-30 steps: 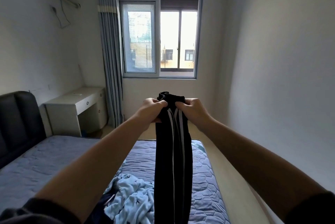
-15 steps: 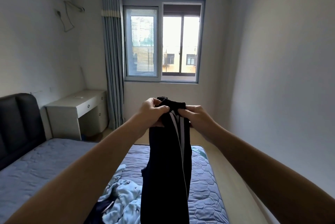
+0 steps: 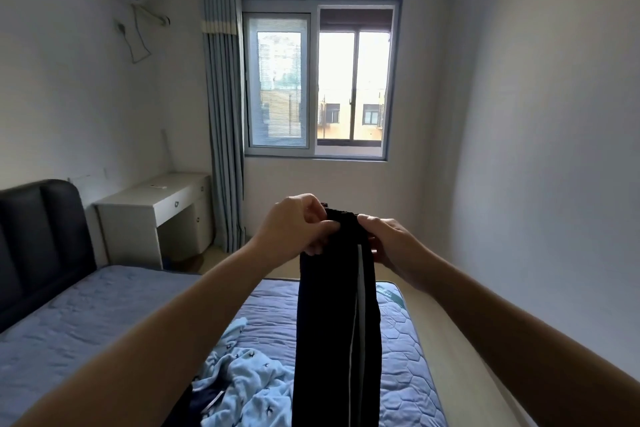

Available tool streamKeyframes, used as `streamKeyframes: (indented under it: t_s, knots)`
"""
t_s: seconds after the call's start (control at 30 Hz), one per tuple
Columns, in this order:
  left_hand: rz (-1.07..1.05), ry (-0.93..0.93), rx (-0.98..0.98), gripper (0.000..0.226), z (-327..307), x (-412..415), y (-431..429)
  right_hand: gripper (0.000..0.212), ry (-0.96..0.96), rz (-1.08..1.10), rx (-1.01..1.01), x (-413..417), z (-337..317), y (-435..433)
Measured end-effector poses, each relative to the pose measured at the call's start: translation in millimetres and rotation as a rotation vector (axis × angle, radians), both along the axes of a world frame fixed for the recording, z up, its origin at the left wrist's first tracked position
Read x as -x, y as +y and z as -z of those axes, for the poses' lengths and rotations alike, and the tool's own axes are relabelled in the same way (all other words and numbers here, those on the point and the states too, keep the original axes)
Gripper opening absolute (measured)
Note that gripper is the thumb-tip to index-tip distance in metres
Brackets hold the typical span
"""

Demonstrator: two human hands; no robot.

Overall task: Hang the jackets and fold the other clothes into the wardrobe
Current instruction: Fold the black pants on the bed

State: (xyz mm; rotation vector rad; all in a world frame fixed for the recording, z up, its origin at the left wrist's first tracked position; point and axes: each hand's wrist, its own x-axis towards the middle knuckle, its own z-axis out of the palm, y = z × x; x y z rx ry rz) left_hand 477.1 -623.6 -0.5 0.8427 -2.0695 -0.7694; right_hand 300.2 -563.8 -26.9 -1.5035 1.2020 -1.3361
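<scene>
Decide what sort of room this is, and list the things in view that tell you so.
Most likely a bedroom in a home: a bed with a dark padded headboard, a small white desk beside it, and a light blue garment lying loose on the bed.

My left hand (image 3: 294, 226) and right hand (image 3: 391, 243) pinch the top of black striped trousers (image 3: 332, 322), which hang over the bed (image 3: 104, 316); a light blue garment (image 3: 242, 378) lies near.
</scene>
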Motion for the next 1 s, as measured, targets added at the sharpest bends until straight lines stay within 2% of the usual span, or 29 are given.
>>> streamKeyframes:
  t_s: [0.1, 0.17, 0.27, 0.5, 0.67, 0.7, 0.73, 0.83, 0.87, 0.9, 1.0]
  knots:
    - [-0.075, -0.188, 0.285, 0.040, 1, -1, -17, 0.036, 0.029, -0.099, 0.005, 2, 0, 4]
    - [0.022, -0.335, 0.329, 0.047, -2, -2, -30, 0.042, 0.053, -0.150, 0.003, 6, -1, 6]
    - [0.056, -0.525, 0.360, 0.043, -5, -3, -40, 0.044, 0.126, -0.155, 0.009, 7, -2, 8]
    - [0.061, -0.383, 0.370, 0.050, -26, 6, -45, 0.037, 0.163, -0.042, 0.041, 9, -2, 7]
    - [-0.009, -0.319, 0.468, 0.045, -44, 12, -40, 0.013, -0.021, 0.056, 0.013, 6, 10, -2]
    - [-0.020, -0.276, 0.419, 0.041, -43, 9, -41, 0.013, -0.082, 0.096, 0.024, 8, 10, -4]
    - [-0.001, -0.204, 0.292, 0.035, -38, 3, -44, 0.014, -0.139, 0.119, 0.036, 9, 9, -6]
    - [0.294, 0.073, -0.418, 0.032, -2, -16, -46, 0.018, -0.228, 0.142, 0.075, 15, -1, -9]
    - [0.344, 0.115, -0.549, 0.035, 14, -17, -47, 0.019, -0.244, 0.144, 0.066, 19, -4, -10]
    - [0.335, 0.157, -0.609, 0.036, 27, -15, -50, 0.020, -0.239, 0.146, 0.045, 22, -7, -11]
    - [0.169, 0.271, -0.589, 0.030, 36, 2, -65, 0.020, -0.100, 0.187, -0.036, 38, -12, -20]
